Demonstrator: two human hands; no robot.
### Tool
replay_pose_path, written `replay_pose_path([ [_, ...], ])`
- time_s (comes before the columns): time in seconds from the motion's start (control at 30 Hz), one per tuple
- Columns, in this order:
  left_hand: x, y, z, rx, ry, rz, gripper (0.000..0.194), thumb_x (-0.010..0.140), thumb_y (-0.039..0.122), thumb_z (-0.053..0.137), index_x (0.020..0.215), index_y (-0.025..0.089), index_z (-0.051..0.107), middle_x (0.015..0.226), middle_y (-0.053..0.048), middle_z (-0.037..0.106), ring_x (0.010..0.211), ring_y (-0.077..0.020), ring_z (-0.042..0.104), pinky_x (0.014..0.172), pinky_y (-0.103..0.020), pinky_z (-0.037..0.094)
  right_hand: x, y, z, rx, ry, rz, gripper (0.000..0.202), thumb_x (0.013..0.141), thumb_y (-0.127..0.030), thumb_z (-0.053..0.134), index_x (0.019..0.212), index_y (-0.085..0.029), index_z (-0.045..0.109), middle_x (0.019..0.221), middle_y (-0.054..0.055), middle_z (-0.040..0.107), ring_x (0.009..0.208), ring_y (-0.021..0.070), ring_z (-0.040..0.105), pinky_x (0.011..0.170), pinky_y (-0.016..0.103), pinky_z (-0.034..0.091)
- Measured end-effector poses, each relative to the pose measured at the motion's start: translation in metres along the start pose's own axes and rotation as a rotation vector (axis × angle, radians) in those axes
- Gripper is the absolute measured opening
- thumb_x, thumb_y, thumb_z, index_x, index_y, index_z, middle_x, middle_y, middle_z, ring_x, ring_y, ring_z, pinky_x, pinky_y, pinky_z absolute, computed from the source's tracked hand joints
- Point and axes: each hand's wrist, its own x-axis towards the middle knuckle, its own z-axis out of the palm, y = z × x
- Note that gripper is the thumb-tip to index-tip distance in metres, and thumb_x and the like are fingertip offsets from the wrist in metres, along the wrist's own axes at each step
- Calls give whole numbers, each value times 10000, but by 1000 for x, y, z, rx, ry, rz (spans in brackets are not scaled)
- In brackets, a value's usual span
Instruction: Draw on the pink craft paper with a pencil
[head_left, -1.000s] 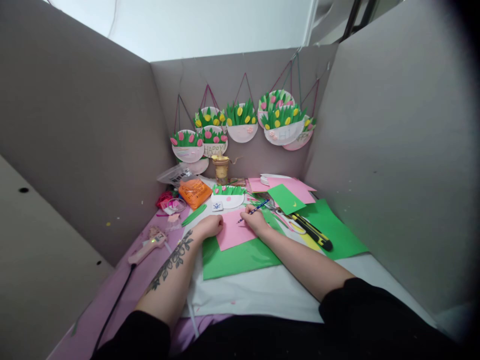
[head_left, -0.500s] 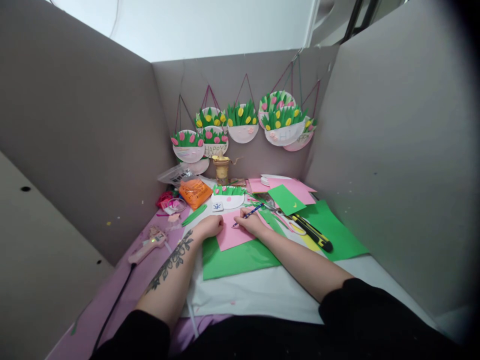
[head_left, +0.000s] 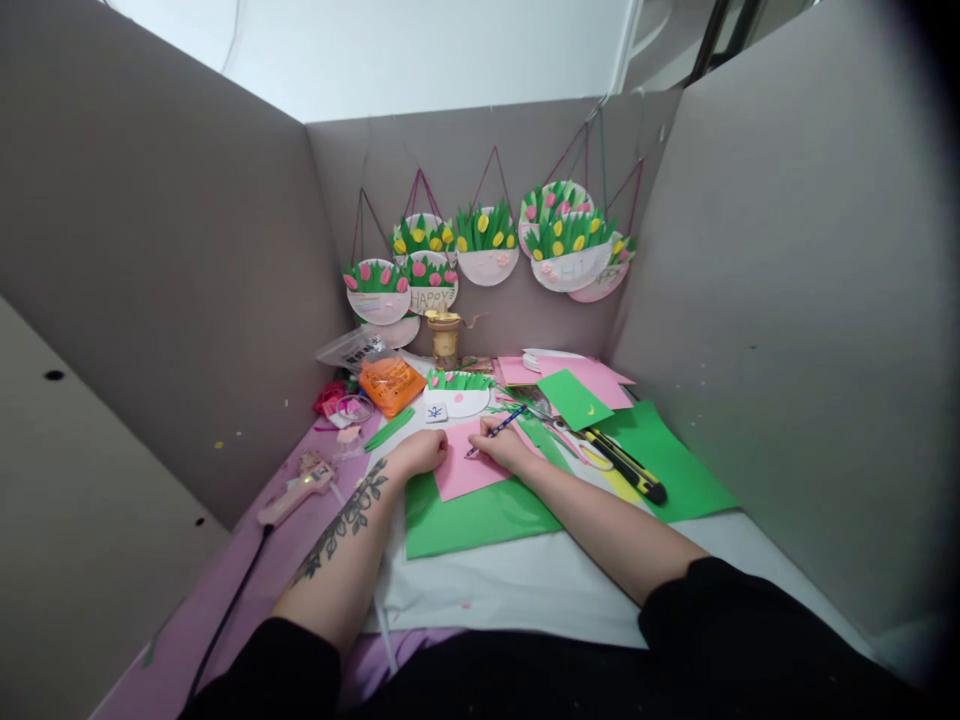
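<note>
My right hand [head_left: 501, 447] is closed round a dark blue patterned pencil [head_left: 510, 420], its tip down on a sheet of pink paper [head_left: 472, 480]. My left hand [head_left: 426, 453] is curled into a fist at the left edge of that sheet; what is inside it, if anything, is hidden. Under the pink sheet lies a larger green sheet [head_left: 480, 525]. Just beyond my hands sits a half paper plate [head_left: 474, 402] with green paper grass and pink flowers, and a small white eraser-like block [head_left: 435, 412] with a blue mark is in front of it.
A pink glue gun [head_left: 300, 493] with a black cord lies left, near an orange packet [head_left: 391, 385] and green strips [head_left: 390, 430]. Scissors [head_left: 592, 455] and a yellow-black utility knife [head_left: 626, 468] lie right. Flower plates [head_left: 487, 265] hang on the grey back panel [head_left: 472, 130].
Almost nothing differs. The pencil tip stays on the pink sheet with only a tiny shift, and the whole view has moved very slightly.
</note>
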Motion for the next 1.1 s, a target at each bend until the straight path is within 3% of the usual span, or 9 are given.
replay_pose_path([
  [0.4,0,-1,1,6,10,0,228,771,229,455,910,170,625,926,-78,675,824,-185,608,696,-252,434,-1,-5,0,-2,21,5,231,643,-287,568,544,-206,375,458,-69,420,470,100,420,472,214,326],
  [0.83,-1,0,-1,-4,1,-6,227,774,231,456,911,167,625,927,-76,674,823,-181,607,702,-245,439,-1,0,2,170,-79,98,226,618,-267,569,569,-214,355,423,-83,434,426,109,471,440,225,392],
  [1.1,-2,1,-2,3,2,5,228,768,216,458,916,165,624,930,-84,675,819,-189,610,701,-255,441,1,0,1,26,3,35,220,639,-266,565,554,-211,371,449,-64,433,486,111,461,461,219,356],
])
